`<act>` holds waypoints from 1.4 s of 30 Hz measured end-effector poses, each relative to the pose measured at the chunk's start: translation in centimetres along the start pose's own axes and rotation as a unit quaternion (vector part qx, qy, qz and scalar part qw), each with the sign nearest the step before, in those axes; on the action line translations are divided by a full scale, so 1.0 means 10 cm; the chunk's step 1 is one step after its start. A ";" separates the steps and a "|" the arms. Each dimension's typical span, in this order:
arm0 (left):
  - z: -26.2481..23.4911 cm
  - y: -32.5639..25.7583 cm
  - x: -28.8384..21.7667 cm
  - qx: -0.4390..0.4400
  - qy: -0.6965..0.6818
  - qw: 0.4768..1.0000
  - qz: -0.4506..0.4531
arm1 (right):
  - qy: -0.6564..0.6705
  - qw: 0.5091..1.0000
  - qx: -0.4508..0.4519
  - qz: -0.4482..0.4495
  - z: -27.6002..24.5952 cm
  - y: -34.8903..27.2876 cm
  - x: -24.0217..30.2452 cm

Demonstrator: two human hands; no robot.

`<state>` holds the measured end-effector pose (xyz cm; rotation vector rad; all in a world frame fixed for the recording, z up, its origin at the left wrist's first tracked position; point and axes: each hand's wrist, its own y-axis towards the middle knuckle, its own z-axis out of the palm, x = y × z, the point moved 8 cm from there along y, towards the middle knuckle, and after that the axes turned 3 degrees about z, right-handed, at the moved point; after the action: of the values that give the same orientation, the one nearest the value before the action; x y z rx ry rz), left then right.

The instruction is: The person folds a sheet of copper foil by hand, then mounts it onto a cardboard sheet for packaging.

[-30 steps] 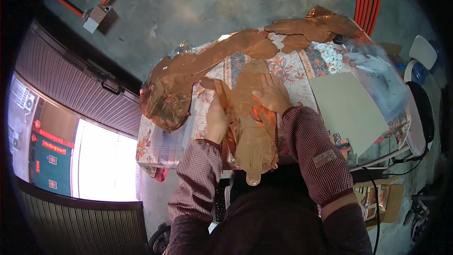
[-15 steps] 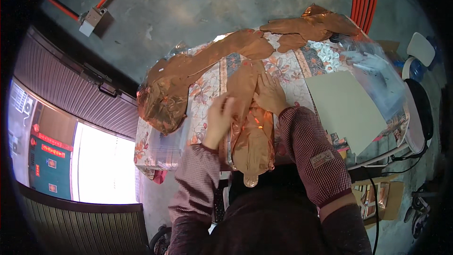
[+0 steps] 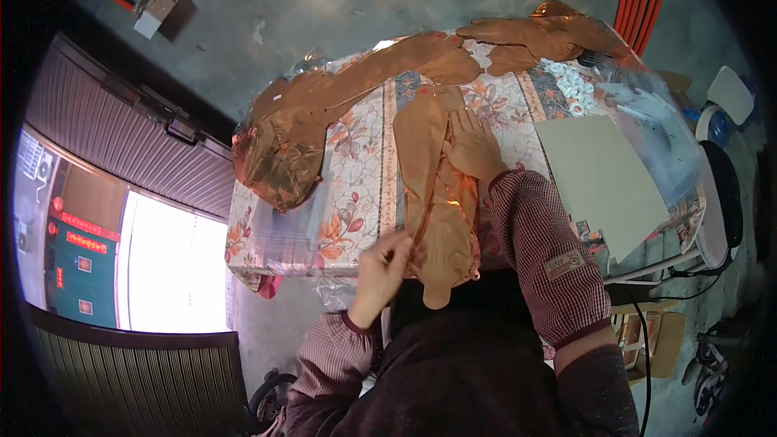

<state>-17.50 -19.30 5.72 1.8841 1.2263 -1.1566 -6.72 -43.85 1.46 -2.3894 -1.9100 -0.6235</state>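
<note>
A flat, uninflated copper-coloured foil balloon point(image 3: 421, 142) lies lengthwise before me, partly folded over itself. Its rounded tab hangs past the table's near edge. My right hand point(image 3: 472, 146) rests flat on its upper right side with the fingers stretched out. Down at the balloon's lower left edge, my left hand point(image 3: 382, 273) has its fingers curled into a pinch, fingertips against the foil; their grip is slightly blurred. More flattened copper foil balloons point(image 3: 364, 85) stretch along the far side of the table, and a crumpled shiny part point(image 3: 279, 170) spreads out at the left.
The table wears a flowered cloth point(image 3: 352, 194). To the right are a pale flat board point(image 3: 603, 178), a heap of white rings or loops point(image 3: 571, 89) and clear plastic bags point(image 3: 655, 142). A cardboard box point(image 3: 668, 344) stands on the floor at lower right.
My left hand has come down from the balloon's middle to its lower left edge. My right hand stays flat on the upper part, and the folded foil now lies straighter.
</note>
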 end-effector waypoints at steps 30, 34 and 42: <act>0.43 1.96 0.13 0.075 0.232 0.927 0.284 | -0.004 1.000 0.002 -0.016 -0.09 -0.02 0.06; 0.54 1.91 0.14 0.126 0.317 0.903 0.260 | 0.006 0.999 0.038 -0.003 -0.09 -0.03 0.02; 0.57 1.91 0.24 0.159 0.366 0.876 0.270 | 0.029 0.998 0.054 0.004 -0.06 -0.02 0.04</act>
<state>-1.42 -30.53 1.54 2.8224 0.7525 -0.3362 -7.05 -43.60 2.12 -2.2874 -1.8585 -0.5682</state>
